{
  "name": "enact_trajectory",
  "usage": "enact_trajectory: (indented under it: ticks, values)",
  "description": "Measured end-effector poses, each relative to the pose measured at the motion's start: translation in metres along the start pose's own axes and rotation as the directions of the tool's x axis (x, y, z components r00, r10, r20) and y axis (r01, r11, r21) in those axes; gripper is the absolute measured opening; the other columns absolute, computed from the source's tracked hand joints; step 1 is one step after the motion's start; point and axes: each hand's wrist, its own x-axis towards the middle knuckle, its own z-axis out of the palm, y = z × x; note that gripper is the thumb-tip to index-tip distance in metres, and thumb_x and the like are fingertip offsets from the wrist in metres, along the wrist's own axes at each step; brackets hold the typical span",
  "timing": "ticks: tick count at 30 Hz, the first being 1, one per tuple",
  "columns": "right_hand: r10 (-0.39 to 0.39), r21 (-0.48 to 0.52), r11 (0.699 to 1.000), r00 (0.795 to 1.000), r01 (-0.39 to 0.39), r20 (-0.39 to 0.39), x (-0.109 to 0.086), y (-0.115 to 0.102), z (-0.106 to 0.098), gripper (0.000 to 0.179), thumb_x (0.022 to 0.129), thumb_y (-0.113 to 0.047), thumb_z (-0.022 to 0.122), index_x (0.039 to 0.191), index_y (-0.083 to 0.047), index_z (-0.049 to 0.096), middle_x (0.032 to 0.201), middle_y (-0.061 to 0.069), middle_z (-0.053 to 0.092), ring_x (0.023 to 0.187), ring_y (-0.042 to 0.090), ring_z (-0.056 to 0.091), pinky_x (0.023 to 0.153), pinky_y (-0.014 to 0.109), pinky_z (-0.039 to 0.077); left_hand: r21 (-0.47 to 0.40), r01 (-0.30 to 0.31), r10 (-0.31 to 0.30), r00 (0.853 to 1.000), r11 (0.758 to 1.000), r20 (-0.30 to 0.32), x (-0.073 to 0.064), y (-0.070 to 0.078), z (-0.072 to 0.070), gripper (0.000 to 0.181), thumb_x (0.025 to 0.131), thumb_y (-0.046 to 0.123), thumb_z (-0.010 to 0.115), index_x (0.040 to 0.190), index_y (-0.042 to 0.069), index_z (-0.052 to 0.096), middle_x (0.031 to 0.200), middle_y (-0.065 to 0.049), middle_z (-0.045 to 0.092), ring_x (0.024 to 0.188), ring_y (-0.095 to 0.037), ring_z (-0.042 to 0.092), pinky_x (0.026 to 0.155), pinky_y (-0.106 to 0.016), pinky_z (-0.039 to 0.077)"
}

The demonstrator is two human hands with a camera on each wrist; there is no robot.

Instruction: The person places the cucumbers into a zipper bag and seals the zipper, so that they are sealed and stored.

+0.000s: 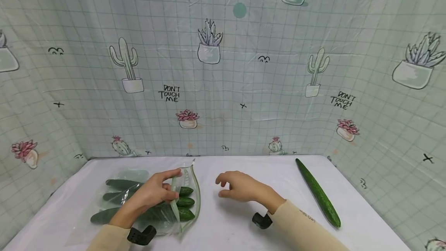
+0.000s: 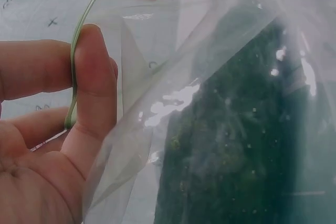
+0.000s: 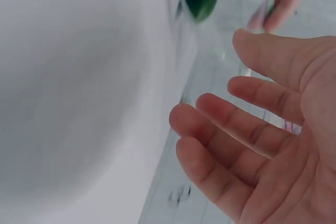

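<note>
A: Where is the clear, green-rimmed plastic bag [image 1: 168,222]?
B: At left on the white table [image 1: 275,179]. Left hand [image 1: 156,189] pinches its rim [image 1: 175,209]; right hand [image 1: 240,187], empty, curves loosely.
A: Its handling?
B: Probably limp, slippery, heavy with long green cucumbers [image 1: 186,202]; best grip the rim.

Head view, 12 o'clock: backdrop [image 1: 223,84] pale grey-green, darker grid, pink succulents [image 1: 187,116], green cacti [image 1: 128,65], black lettering [image 1: 169,94] | 4: cucumber [image 1: 320,195] dark green | 7: bag [image 1: 163,220] clear, pale-green edge [image 1: 199,200]; its cucumbers [image 1: 186,202] dark green, duller under plastic | 6: table [image 1: 231,229] white | 5, 7: sleeves [image 1: 308,226] beige; wristbands [image 1: 141,236] black
</note>
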Motion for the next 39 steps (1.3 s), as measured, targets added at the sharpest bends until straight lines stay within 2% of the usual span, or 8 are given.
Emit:
enact_trajectory:
  ticks: [5,12,16,22,26,32,39]
  values:
    - [0.064,-0.004,0.998,0.997,-0.064,-0.040,-0.037,0.026,-0.014,0.032,0.091,-0.029,0.065,0.118,-0.011,0.063,0.104,0.004,0.065,0.075,0.004,0.057,0.068,0.028,0.047,0.003,-0.011,0.011,1.000,1.000,0.007,-0.004,0.001,-0.005,0.078,0.085,-0.004,0.066,0.150,0.000,0.024,0.149,-0.025,0.029,0.054,-0.014,0.037,0.055,-0.032,0.041]
    - [0.161,0.018,0.987,0.979,-0.160,-0.121,-0.083,0.065,-0.027,0.033,0.091,-0.030,0.066,0.115,-0.009,0.064,0.101,0.002,0.064,0.080,0.010,0.056,0.066,0.030,0.047,0.025,-0.022,0.022,1.000,0.999,0.008,-0.009,0.001,-0.011,0.079,0.084,-0.004,0.067,0.150,-0.002,0.024,0.150,-0.026,0.028,0.055,-0.014,0.041,0.057,-0.035,0.046]
    - [0.203,0.020,0.979,0.962,-0.203,-0.183,-0.109,0.085,-0.036,0.034,0.090,-0.031,0.067,0.114,-0.008,0.064,0.104,0.003,0.064,0.089,0.016,0.057,0.072,0.034,0.048,0.041,-0.028,0.028,1.000,0.999,0.009,-0.010,0.003,-0.014,0.078,0.083,-0.002,0.068,0.149,-0.003,0.026,0.149,-0.027,0.029,0.055,-0.013,0.040,0.058,-0.037,0.049]
    - [0.282,-0.003,0.956,0.916,-0.295,-0.285,-0.143,0.106,-0.044,0.040,0.087,-0.031,0.071,0.119,-0.007,0.063,0.115,0.006,0.061,0.107,0.030,0.056,0.088,0.049,0.046,0.065,-0.044,0.044,0.999,0.997,0.008,-0.012,0.006,-0.017,0.077,0.083,-0.002,0.069,0.148,-0.004,0.028,0.147,-0.028,0.030,0.053,-0.012,0.038,0.058,-0.037,0.050]
    - [0.310,-0.032,0.940,0.892,-0.339,-0.327,-0.166,0.118,-0.045,0.051,0.085,-0.034,0.073,0.124,-0.005,0.059,0.123,0.014,0.056,0.114,0.038,0.051,0.090,0.056,0.043,0.065,-0.046,0.045,0.999,0.997,0.017,-0.012,0.006,-0.015,0.077,0.084,-0.001,0.068,0.149,-0.003,0.028,0.148,-0.029,0.029,0.054,-0.012,0.040,0.059,-0.037,0.050]
    - [0.350,-0.011,0.927,0.876,-0.375,-0.333,-0.193,0.136,-0.044,0.067,0.081,-0.041,0.074,0.131,-0.002,0.053,0.129,0.026,0.048,0.116,0.047,0.047,0.086,0.061,0.042,0.049,-0.035,0.034,0.999,0.998,0.018,-0.011,0.005,-0.013,0.077,0.084,-0.002,0.068,0.149,-0.002,0.027,0.149,-0.028,0.028,0.057,-0.014,0.043,0.060,-0.037,0.050]
    - [0.414,0.067,0.909,0.877,-0.411,-0.242,-0.212,0.147,-0.044,0.078,0.081,-0.044,0.073,0.141,-0.003,0.042,0.133,0.033,0.039,0.113,0.050,0.047,0.080,0.060,0.045,0.049,-0.040,0.039,0.999,0.998,0.022,-0.010,0.004,-0.014,0.077,0.084,-0.002,0.068,0.149,-0.003,0.026,0.149,-0.028,0.027,0.057,-0.015,0.045,0.060,-0.037,0.050]
